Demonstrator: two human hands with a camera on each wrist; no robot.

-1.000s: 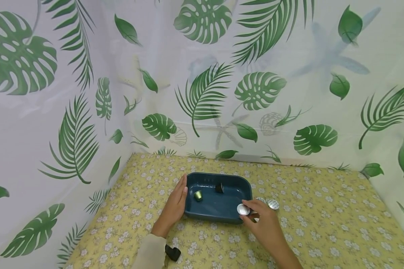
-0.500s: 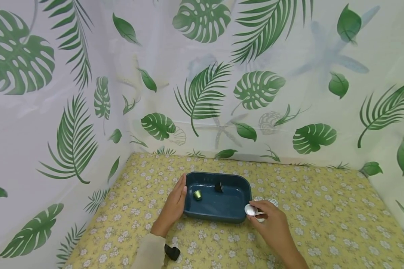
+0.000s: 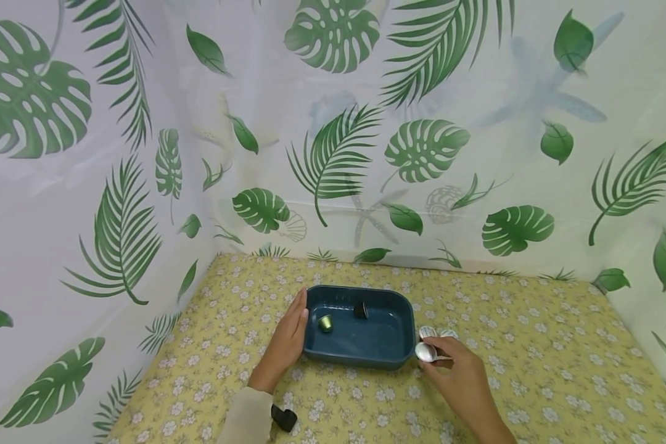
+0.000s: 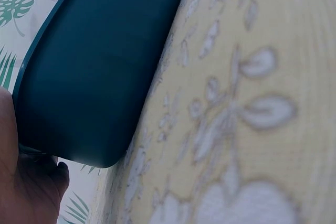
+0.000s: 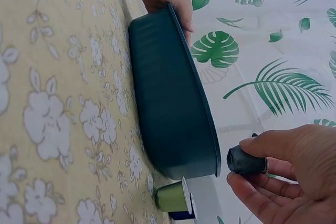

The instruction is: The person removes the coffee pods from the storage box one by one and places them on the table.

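My right hand [image 3: 459, 370] pinches a dark coffee capsule [image 5: 245, 161] between thumb and fingers, just beyond the right end of a deep blue-teal dish [image 3: 355, 359]. In the head view a silver lid [image 3: 425, 352] shows at its fingertips. My left hand [image 3: 286, 336] rests against the dish's left end with straight fingers. Inside the dish lie a green capsule [image 3: 325, 324] and a black capsule [image 3: 361, 309], both tipped over. Beside the dish's right end, a green capsule [image 5: 174, 196] and a dark blue one [image 5: 184, 214] stand with lids up, partly hidden by my right hand in the head view.
A yellow floral cloth [image 3: 533, 357] covers the table. White leaf-patterned sheeting [image 3: 333, 234] hangs behind it and on both sides. A small black object [image 3: 284, 418] shows beside my left sleeve [image 3: 248, 414].
My right hand has moved right with the capsule, from above the dish's front right corner to outside it. The left hand, the dish and the two capsules inside have stayed in place.
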